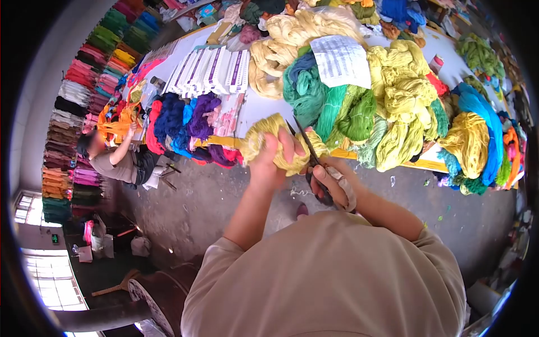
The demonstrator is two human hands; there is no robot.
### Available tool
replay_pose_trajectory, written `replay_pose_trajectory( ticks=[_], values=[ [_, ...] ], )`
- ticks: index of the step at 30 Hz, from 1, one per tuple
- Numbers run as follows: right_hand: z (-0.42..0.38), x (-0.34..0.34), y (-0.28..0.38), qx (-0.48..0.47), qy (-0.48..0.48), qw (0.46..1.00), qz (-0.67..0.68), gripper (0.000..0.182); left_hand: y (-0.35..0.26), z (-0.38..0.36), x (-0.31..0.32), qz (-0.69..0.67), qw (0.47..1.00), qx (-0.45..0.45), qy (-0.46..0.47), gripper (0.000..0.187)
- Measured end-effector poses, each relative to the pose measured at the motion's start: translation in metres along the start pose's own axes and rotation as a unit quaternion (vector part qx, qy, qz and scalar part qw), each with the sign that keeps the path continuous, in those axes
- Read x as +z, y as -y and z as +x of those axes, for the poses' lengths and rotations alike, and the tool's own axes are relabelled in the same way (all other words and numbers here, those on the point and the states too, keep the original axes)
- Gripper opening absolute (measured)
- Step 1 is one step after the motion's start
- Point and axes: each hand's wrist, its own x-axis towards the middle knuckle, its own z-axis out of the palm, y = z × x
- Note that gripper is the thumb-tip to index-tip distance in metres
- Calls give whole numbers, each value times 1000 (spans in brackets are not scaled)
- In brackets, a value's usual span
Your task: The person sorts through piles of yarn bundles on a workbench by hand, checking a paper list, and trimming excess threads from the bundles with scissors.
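Note:
My left hand (275,154) is closed around a bunched skein of pale yellow yarn (259,130), raised in front of the table edge. My right hand (335,182) grips a pair of dark scissors (308,147) by the handles, with a pale wrapping around part of the hand. The scissors' blades point up and stand a little apart, overlapping the right part of the yellow skein in this view. Beyond my hands, green yarn skeins (358,112), teal yarn (304,90) and a larger pile of yellow yarn (401,84) lie on the table.
A printed sheet (340,60) rests on the yarn. White boxes (210,70) stand in a row on the table (261,106), near navy yarn (171,121). Another person (115,160) sits at left, handling orange yarn (118,124). Coloured skeins (73,92) line the wall.

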Motion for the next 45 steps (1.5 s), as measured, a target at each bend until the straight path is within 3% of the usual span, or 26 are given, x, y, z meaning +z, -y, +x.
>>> replay_pose_trajectory(
  ticks=[2,5,7,11,13,16,17,18,20,22,25,26,28,29,31,33,36,37,38,39,40,42,43,44,45],
  values=[
    [-7,5,8,102,32,992,68,54,0,5,-1,-41,999,1,-15,52],
    [-5,6,1,62,-13,996,59,55,14,-5,-3,-23,999,2,-43,50],
    [1,1,-22,13,-3,999,33,54,22,-14,-3,-54,998,-37,15,51],
    [-6,7,-8,72,20,997,32,55,4,-5,-10,-37,999,-19,-5,52],
    [-10,14,-2,129,45,987,89,55,-3,-2,-6,-60,995,-7,-74,53],
    [0,16,-14,-14,1,997,76,56,19,-23,-10,-29,999,-25,-6,51],
    [4,24,-19,-16,-46,994,95,57,23,-27,-6,-49,996,-60,-43,53],
    [3,22,-17,-16,-46,994,95,57,20,-26,-3,-47,997,-38,-52,54],
    [0,15,-4,34,17,997,62,56,12,-18,-8,-31,999,-4,-35,52],
    [-5,17,1,48,14,997,57,56,12,-15,-12,-106,994,13,-34,50],
    [-7,13,-4,79,6,992,97,50,12,-14,-3,-87,992,34,-87,48],
    [-7,13,-7,27,-16,993,112,46,11,-14,2,-66,988,44,-132,47],
    [1,7,-19,-73,-29,988,136,46,9,-10,1,56,993,96,-49,45],
    [5,2,-21,-125,-44,988,82,48,7,-11,2,107,989,103,-21,45],
    [15,1,-18,-188,-91,977,33,56,5,-11,10,113,987,113,-12,46],
    [12,-7,-1,-150,-59,984,69,60,-2,-9,21,97,993,65,-6,46],
    [1,-10,19,-83,-122,974,171,66,5,-6,17,43,996,52,-59,45],
    [1,-23,15,-101,-97,977,162,67,9,-5,5,-4,998,56,-28,49],
    [3,-23,16,-143,-118,978,99,71,16,-7,4,79,995,43,-44,52],
    [6,-22,21,-186,-135,973,33,77,20,-7,7,161,984,33,-62,57],
    [14,-24,17,-237,-107,965,21,97,6,0,19,289,950,111,33,66],
    [20,-25,5,-278,-77,957,-42,120,7,13,31,561,789,234,85,74],
    [18,-17,8,-287,-71,954,-54,129,-2,13,43,627,743,218,89,82],
    [10,-10,11,-229,-60,971,-17,125,-6,16,47,649,723,229,67,83],
    [7,-13,27,-67,-73,978,184,119,-8,21,48,671,701,238,44,84]
  ],
)
